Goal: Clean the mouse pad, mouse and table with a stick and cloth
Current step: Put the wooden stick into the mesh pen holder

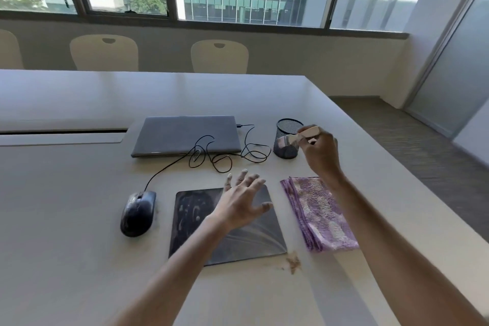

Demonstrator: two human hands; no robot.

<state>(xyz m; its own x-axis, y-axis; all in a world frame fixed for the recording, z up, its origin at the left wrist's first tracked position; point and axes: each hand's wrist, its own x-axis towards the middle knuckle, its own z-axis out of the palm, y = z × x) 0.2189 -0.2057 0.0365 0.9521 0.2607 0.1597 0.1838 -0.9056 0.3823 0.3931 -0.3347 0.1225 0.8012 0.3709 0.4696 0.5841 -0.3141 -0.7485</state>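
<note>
A dark mouse pad (193, 217) smeared with pale dust lies on the grey table (79, 246). To its left sits a dusty black wired mouse (138, 213). A folded purple cloth (318, 213) lies to the pad's right. My left hand (242, 200) hovers over the pad's far right part with fingers spread and holds nothing. My right hand (318, 149) is raised above the cloth's far end and grips a light wooden stick (304, 133), a small brush whose bristle end points left, in front of the mesh cup.
A closed grey laptop (185, 135) lies behind the pad, with the mouse cable (227, 159) looped in front of it. A black mesh pen cup (288, 137) stands at its right. A small heap of brown dirt (293, 262) lies by the pad's near right corner. The table's right edge runs close to the cloth.
</note>
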